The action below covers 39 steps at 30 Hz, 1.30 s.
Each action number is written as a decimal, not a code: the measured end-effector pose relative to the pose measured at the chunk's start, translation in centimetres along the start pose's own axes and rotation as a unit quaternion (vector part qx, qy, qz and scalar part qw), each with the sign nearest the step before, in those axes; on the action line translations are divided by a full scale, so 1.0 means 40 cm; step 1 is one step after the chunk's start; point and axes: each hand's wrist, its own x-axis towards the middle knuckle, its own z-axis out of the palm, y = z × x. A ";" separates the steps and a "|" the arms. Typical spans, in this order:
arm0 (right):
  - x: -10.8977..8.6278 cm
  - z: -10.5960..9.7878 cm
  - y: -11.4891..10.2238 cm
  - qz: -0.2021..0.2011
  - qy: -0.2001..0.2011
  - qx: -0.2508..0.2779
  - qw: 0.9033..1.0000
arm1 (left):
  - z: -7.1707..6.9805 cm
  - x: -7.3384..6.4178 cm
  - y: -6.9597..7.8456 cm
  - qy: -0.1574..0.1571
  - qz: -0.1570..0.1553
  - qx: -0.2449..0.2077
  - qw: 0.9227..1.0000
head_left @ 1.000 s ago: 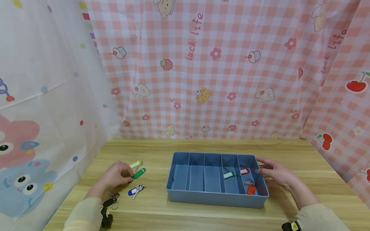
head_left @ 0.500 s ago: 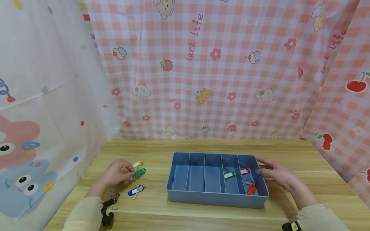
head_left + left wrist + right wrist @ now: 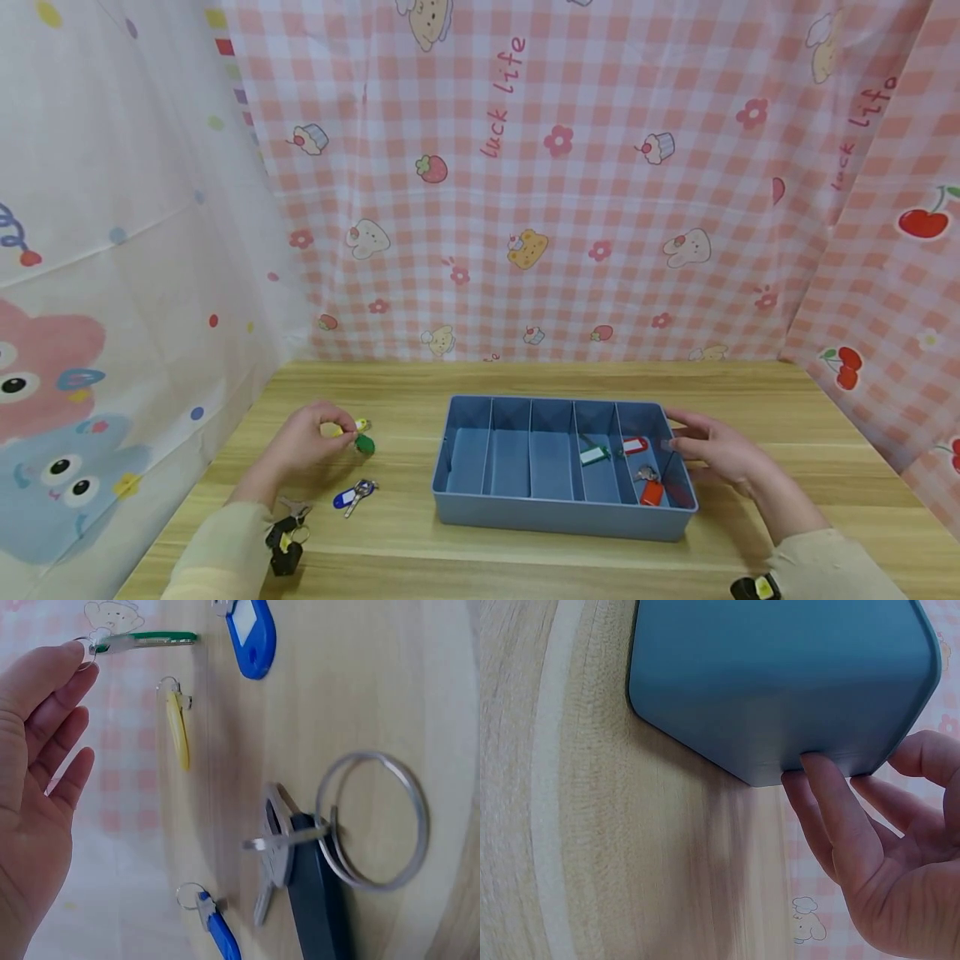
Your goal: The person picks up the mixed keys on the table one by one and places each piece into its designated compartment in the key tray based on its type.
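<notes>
My left hand [image 3: 311, 437] pinches the ring of a key with a green tag [image 3: 165, 636] between thumb and index finger; the tag hangs off the fingertips, apart from the tabletop in the left wrist view. Just behind lies a key with a yellow tag [image 3: 178, 731]. A blue-tagged key [image 3: 354, 497] rests nearer the front. At the right, my right hand [image 3: 720, 454] grips the end wall of a blue-grey divided box [image 3: 562, 515], its fingers against the outside and the thumb at the rim [image 3: 922, 754].
Inside the box, a green tag [image 3: 595, 455] lies in one compartment, and two red tags [image 3: 651, 493] with keys share the rightmost. Beside the left forearm is a black key fob [image 3: 319, 900] with a large ring. Another blue tag [image 3: 223, 936] shows in the left wrist view.
My left hand has lifted slightly up and to the right, raising the green-tagged key, whose tag now hangs down. The right hand and the box have stayed in place.
</notes>
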 end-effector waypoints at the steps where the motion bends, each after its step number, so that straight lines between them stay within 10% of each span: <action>1: 0.000 -0.001 0.001 -0.001 -0.001 0.000 1.000 | 0.000 0.003 0.002 0.003 0.003 0.001 1.000; 39: -0.001 -0.001 0.002 -0.003 -0.001 0.007 1.000 | -0.020 0.084 0.096 0.049 0.109 -0.016 0.993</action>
